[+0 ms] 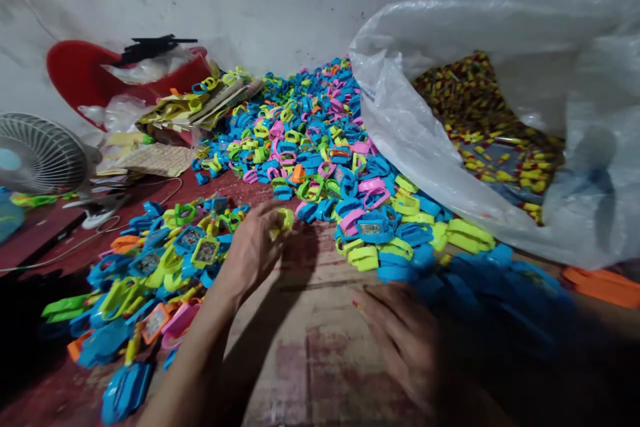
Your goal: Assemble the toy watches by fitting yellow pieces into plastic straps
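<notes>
My left hand [255,247] is closed around a yellow-green plastic toy watch [284,221], partly hidden by the fingers, above the worn board. Lower right, my right hand [400,337] is blurred, its fingers pressed together over the board. A tiny red tip shows at its fingertips; the rest of that piece is hidden. Left of my left arm lies a pile of toy watches [190,240] in blue, yellow-green, orange and pink, several with small yellow pieces at their ends. A larger heap of toy watches [300,140] spreads from the wall to near my right hand.
A white plastic sack [400,113] at the right gapes open, holding many small yellow-and-red pieces [475,107]. On the left stand a fan [43,153] with a cord, stacked papers and cardboard [160,160], and a red chair [85,73]. A wall rises behind.
</notes>
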### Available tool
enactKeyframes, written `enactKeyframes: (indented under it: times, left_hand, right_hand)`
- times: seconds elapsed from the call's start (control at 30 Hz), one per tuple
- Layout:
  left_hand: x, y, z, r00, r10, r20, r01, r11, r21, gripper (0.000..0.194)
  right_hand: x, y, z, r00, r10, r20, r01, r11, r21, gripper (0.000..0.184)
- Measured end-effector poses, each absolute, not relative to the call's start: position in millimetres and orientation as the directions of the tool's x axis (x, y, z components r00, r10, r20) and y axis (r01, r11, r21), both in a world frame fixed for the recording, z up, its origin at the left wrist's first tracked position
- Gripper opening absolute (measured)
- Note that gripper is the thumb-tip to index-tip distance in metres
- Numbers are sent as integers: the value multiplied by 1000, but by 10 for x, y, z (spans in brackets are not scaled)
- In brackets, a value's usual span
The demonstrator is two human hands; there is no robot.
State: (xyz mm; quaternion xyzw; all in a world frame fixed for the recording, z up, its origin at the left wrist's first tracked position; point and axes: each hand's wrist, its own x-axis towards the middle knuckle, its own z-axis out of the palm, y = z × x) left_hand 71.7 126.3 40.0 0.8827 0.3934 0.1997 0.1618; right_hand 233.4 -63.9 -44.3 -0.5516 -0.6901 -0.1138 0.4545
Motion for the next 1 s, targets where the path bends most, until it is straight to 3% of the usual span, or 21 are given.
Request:
enactKeyframes:
  times: [0.07,0.13,0.23,0.37,0.53,0.73,1.0]
  left_hand:
    - [655,997,378,668,734,121,410,-500,763,22]
    - [649,771,294,709,706,-1,238,-238,942,31]
    - [733,539,119,743,661,-108,36,121,992,36]
    - [895,395,-83,805,573,-149,-121,406,906,36]
    - [1002,338,-209,782,564,-266,-69,502,862,25]
    - [960,333,-253,740,603,-299,56,387,920,34]
    - [912,335,-293,808,562,-175,-25,330,944,34]
  right_hand:
    - [2306,-649,-349,127,669,732,820,345,-457,33]
    - [2266,-666,-268,222,697,682,775,299,-557,34]
    - [2222,-721,-206,349,723,597,691,232,-685,26]
    - [2267,-825,-213,422,789,446,571,151,-807,8]
    - [2388,-772,-224,407,799,443,589,140,-796,12]
    - [2421,-681,-238,372,839,396,551,144,-822,10]
    - [2485,-707,-205,248,830,499,656,235,-717,6]
